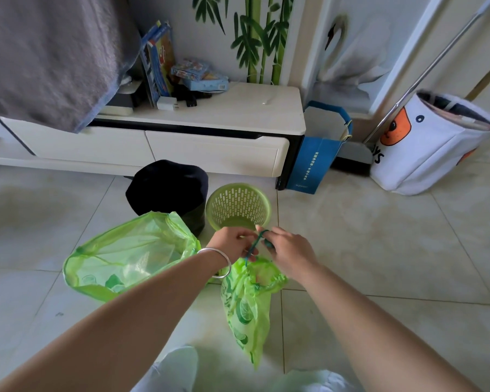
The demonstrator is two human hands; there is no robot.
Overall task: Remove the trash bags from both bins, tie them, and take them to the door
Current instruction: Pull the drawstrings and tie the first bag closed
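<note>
Knees in pale trousers [178, 366] at the bottom edge, nearest the lens; crouched posture inferred, bringing the hands down to floor level. Far left, grey blanket [46, 58] hanging over the low white cabinet [210, 142]. Left of centre, larger green trash bag [125, 258] lying on the tiled floor [379, 236], mouth wide open and untied, contents faintly visible through the film; set aside, probably to await its own knot. Behind it, black bin [167, 188] against the cabinet, with no liner visible. Left hand [232, 243], silver bangle [218, 263] at the wrist, fingers curled and pinching the dark green drawstring [256, 241]. Directly behind the hands, green slotted bin [238, 206], upright and without a liner. Right hand [289, 250], likewise pinching the drawstring from the other side, the cord pulled taut between the two so that a knot can be formed. Below the hands, smaller green trash bag [249, 306] hanging from that cord, neck gathered into pleats, body drooping to the floor near the knees. Judged stage: both bags out of the bins, first bag mid-tie, second bag not yet tied, carrying to the door not yet begun. Right of the cabinet, blue paper bag [317, 154]; farther right, white fabric basket [430, 145] with an orange print, a metal pole [425, 69] leaning beside it.
</note>
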